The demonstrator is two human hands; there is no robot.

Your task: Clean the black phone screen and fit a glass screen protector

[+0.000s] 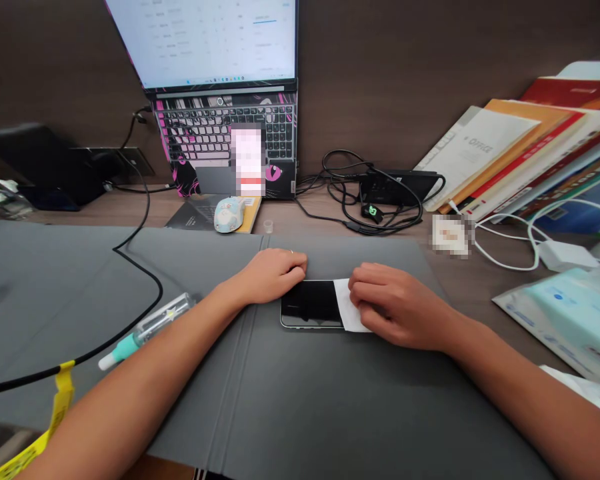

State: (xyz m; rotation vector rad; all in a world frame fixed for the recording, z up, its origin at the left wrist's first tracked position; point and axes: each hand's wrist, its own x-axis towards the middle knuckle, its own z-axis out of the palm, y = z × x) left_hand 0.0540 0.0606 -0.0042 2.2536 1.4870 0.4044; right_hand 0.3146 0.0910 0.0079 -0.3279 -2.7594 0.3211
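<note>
A black smartphone (311,303) lies flat, screen up, on a grey mat (290,400) in the middle of the desk. My left hand (273,275) rests at the phone's upper left corner, fingers curled and pressing on its edge. My right hand (397,303) covers the phone's right end, fingers closed on a small white wipe (349,313) pressed against the screen.
A clear spray bottle with a teal cap (147,328) lies left of my forearm beside a black cable (130,257). An open laptop (225,100), a mouse (229,213), tangled cables with a charger (380,193), stacked folders (520,153) and a plastic packet (570,320) surround the mat.
</note>
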